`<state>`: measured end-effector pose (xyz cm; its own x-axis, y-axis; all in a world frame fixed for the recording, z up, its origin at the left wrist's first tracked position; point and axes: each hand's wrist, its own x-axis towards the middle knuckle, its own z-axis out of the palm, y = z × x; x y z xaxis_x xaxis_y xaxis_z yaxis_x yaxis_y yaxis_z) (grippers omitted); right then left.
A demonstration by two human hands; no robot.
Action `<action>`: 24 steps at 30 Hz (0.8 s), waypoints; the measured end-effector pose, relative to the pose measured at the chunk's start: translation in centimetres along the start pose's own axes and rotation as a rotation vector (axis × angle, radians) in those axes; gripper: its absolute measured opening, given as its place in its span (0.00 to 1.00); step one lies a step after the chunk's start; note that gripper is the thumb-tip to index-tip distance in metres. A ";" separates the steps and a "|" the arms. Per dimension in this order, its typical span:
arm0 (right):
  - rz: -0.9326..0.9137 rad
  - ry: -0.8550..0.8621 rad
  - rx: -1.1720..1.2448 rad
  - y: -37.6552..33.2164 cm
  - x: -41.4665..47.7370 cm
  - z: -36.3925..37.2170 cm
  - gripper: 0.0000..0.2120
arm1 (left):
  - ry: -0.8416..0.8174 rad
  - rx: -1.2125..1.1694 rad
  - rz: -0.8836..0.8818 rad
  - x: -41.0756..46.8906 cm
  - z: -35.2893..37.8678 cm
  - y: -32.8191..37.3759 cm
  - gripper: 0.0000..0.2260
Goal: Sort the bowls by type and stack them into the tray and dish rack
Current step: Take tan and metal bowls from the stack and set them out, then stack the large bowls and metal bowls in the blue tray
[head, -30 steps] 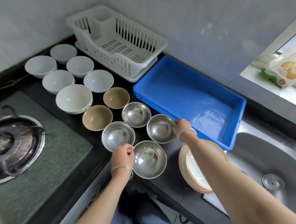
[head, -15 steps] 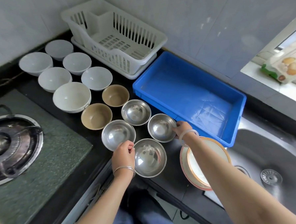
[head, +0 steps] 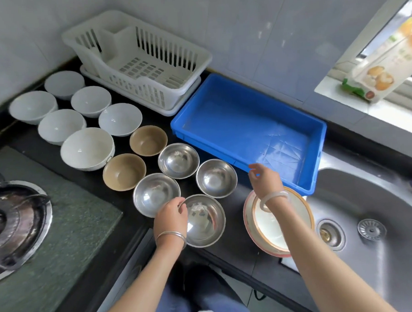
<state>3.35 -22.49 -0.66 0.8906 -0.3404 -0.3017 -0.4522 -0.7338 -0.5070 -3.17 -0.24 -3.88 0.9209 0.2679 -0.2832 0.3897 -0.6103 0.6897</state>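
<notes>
Left hand [head: 171,216] pinches near steel bowl [head: 205,221] rim to lift; right hand [head: 264,180] loose-fingered, empty, near blue tray [head: 318,147].

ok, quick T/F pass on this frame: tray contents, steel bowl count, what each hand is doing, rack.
1. The blue tray holds two steel bowls. False: nothing is in it.
2. Four steel bowls sit on the counter. True.
3. The left hand is at the rim of the nearest steel bowl. True.
4. The right hand grips a brown bowl. False: it is open and holds nothing.
5. The dish rack holds no bowls. True.
</notes>
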 end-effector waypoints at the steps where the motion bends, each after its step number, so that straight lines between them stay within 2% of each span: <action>1: -0.003 0.056 -0.003 0.9 -0.6 -0.7 0.14 | -0.012 0.005 0.014 0.1 0.1 0.3 0.12; 6: 0.042 0.235 -0.047 6.5 -3.4 -3.5 0.15 | -0.096 0.045 0.124 0.0 1.4 3.2 0.12; 11: 0.260 0.182 -0.023 11.5 -6.0 -3.9 0.19 | -0.317 -0.009 0.186 -1.5 4.5 6.7 0.13; 16: 0.357 0.219 0.037 13.1 -7.3 -3.5 0.07 | -0.497 0.087 0.309 -3.2 7.4 8.9 0.13; 22: 0.371 0.239 0.049 12.4 -7.5 -2.8 0.05 | -0.446 0.115 0.302 -3.1 7.9 9.3 0.14; 24: 0.376 0.250 0.067 12.1 -7.5 -2.7 0.06 | -0.436 0.124 0.314 -2.9 7.7 9.4 0.11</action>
<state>-8.70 -30.39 -2.40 0.6443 -0.7135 -0.2753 -0.7416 -0.4951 -0.4526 -2.14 -12.47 -1.73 0.9023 -0.2591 -0.3446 0.0697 -0.7012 0.7096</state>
